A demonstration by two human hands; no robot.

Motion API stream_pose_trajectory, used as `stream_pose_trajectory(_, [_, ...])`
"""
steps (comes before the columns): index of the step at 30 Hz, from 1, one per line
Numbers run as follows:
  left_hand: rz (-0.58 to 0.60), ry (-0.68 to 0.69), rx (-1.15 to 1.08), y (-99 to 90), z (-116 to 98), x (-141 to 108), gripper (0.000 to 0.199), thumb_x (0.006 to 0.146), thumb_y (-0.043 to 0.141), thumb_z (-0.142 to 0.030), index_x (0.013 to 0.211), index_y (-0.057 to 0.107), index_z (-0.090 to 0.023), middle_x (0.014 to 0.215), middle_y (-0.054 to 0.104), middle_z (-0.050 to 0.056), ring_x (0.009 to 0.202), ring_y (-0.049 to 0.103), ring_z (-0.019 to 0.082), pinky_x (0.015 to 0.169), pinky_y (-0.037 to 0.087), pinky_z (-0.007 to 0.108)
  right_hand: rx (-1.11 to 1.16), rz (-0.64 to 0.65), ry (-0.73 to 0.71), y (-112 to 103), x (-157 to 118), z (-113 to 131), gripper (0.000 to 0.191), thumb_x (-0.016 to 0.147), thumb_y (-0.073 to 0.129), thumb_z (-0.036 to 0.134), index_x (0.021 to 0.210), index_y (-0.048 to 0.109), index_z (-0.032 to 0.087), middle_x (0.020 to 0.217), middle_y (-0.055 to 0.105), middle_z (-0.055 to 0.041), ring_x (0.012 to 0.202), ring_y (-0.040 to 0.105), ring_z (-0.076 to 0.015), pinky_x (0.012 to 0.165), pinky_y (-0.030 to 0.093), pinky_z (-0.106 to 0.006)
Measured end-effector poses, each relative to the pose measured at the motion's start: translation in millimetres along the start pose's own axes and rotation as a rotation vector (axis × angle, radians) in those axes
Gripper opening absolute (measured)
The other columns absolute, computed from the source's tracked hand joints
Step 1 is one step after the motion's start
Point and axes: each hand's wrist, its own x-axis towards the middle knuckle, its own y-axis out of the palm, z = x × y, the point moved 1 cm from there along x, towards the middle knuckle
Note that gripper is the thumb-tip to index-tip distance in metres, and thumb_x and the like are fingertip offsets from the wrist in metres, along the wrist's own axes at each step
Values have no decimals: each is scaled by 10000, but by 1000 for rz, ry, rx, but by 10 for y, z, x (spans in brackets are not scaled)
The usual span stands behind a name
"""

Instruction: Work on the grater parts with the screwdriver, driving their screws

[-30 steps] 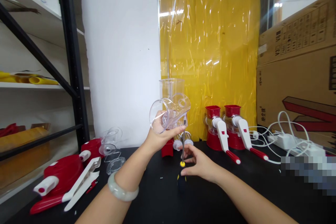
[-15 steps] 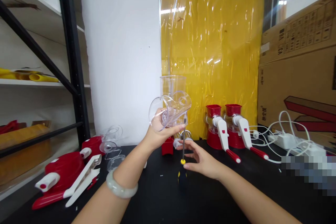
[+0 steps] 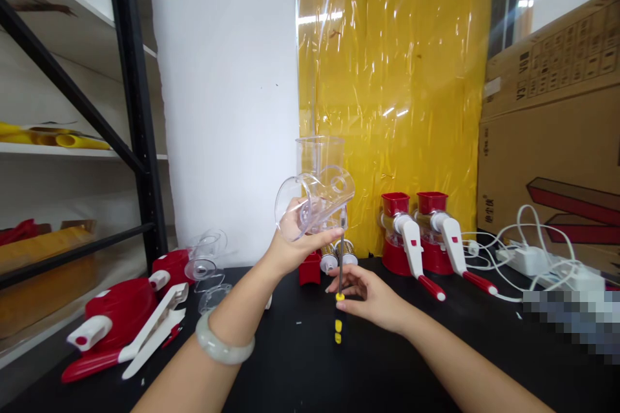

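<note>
Holding clear hopper (image 3: 328,192) w/ L hand (image 3: 294,245), screwdriver (image 3: 341,271) tip at underside.

Both hands up front, L higher than R

L forearm (image 3: 227,329) angles up & inward from bottom edge; L hand (image 3: 295,242) raised, closed in a grip, L thumb (image 3: 327,237) stretched twd R side, L fingers (image 3: 292,211) curled up, partly hidden. R forearm (image 3: 460,352) comes in from lower R, slanting up-left. R hand (image 3: 371,297) lower, approx. sideways, R fingers (image 3: 345,273) bent, pointing left; R thumb (image 3: 353,306) below, gap btwn. Hands apart. Both bare.
</note>
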Motion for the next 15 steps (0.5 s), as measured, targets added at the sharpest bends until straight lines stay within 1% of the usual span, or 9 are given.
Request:
stream_pose_trajectory(3, [11, -3, -13, -1, 15, 4, 638, 571, 879, -384, 1052, 508, -188, 1077, 678, 94, 1049, 660, 271, 949, 509, 449, 16, -5, 42, -8, 12, -3, 479, 747, 793, 516, 1070, 632, 201, 961, 724, -65, 913, 693, -207, 904, 525, -417])
stream_pose_trajectory(5, [23, -3, -26, 1, 26, 6, 647, 573, 881, -377, 1063, 504, -186, 1101, 675, 102, 1055, 661, 273, 957, 511, 458, 15, -26, 57, -8, 24, -15, 471, 749, 782, 544, 1029, 641, 193, 943, 729, -68, 862, 688, -195, 880, 528, -406])
stream_pose_trajectory(10, [26, 7, -34, 4, 52, 3, 656, 577, 884, -383, 1074, 503, -187, 1136, 670, 112, 1079, 656, 281, 962, 518, 460, 9, -56, 55, 4, 34, -43, 495, 731, 777, 596, 982, 660, 185, 906, 725, -66, 816, 675, -188, 851, 529, -393])
stream_pose_trajectory(15, [31, 26, -19, -10, 86, 10, 663, 583, 884, -384, 1094, 512, -186, 1133, 673, 113, 1073, 659, 281, 955, 516, 455, -20, -82, 51, 21, 36, -64, 496, 732, 751, 640, 926, 668, 192, 870, 712, -55, 825, 678, -203, 852, 533, -399])
